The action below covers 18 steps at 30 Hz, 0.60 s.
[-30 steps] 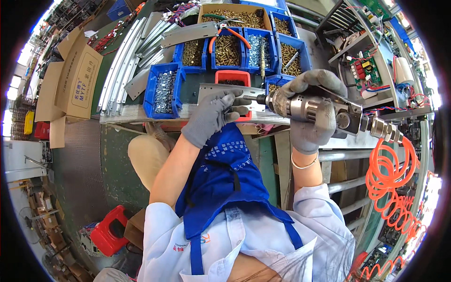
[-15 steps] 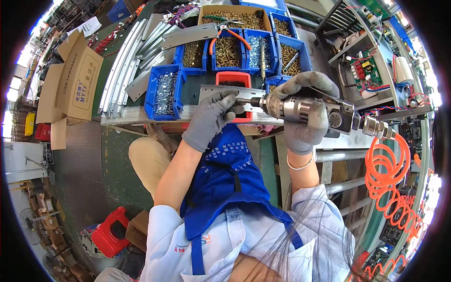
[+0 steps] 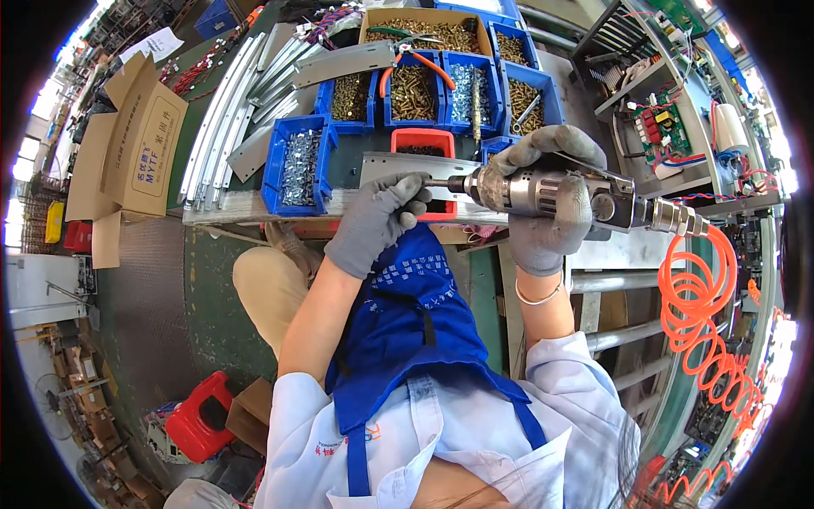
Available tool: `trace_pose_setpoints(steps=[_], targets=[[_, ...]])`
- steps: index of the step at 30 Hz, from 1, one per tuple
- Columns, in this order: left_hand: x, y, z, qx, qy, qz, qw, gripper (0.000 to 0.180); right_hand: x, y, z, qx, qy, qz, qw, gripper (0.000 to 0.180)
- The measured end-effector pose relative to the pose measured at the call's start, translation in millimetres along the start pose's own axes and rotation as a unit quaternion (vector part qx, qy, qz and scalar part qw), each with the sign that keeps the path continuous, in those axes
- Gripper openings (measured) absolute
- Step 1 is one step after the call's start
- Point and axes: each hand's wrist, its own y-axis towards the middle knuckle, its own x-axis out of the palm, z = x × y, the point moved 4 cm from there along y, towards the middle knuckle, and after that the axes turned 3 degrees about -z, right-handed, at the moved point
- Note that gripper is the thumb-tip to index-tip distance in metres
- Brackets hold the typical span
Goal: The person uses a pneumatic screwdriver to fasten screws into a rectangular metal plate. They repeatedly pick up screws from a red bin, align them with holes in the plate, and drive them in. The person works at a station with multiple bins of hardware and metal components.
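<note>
My right hand (image 3: 549, 237), in a grey glove, is wrapped round a silver-and-black air screwdriver (image 3: 527, 193) held level, its bit (image 3: 443, 181) pointing left. At the tip of that bit, my gloved left hand (image 3: 373, 220) has its thumb and fingertips pinched together. Whatever lies between those fingertips is hidden. Just behind both hands is a flat metal plate with holes (image 3: 386, 163), reaching across a red bin (image 3: 421, 137) of dark small parts. An orange coiled hose (image 3: 721, 240) runs from the tool's rear end.
Blue bins hold screws: silver ones (image 3: 299, 168) at left, brass ones (image 3: 412, 93) behind. Orange-handled pliers (image 3: 445, 76) lie over the bins. Long metal strips (image 3: 222, 119) and a cardboard box (image 3: 151, 144) are at left. A metal chassis with a circuit board (image 3: 660, 127) stands at right.
The air screwdriver and my right hand have shifted slightly left. My left hand has moved a little left too, its fingers still pinched at the bit's tip.
</note>
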Motion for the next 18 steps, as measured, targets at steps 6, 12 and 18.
trace_pose_setpoints(steps=[6, 12, 18], targets=[[5, 1, -3, -0.030, -0.032, 0.003, 0.999, 0.026, -3, 4, 1, 0.004, -0.019, 0.025, 1.000, 0.038], [37, -2, 23, 0.270, 0.556, 0.132, 0.775, 0.020, -17, 15, 21, 0.017, 0.013, 0.064, 0.998, 0.026], [22, 12, 12, 0.191, 0.709, 0.131, 0.666, 0.021, -32, 14, 51, 0.073, -0.073, 0.085, 0.991, 0.022]])
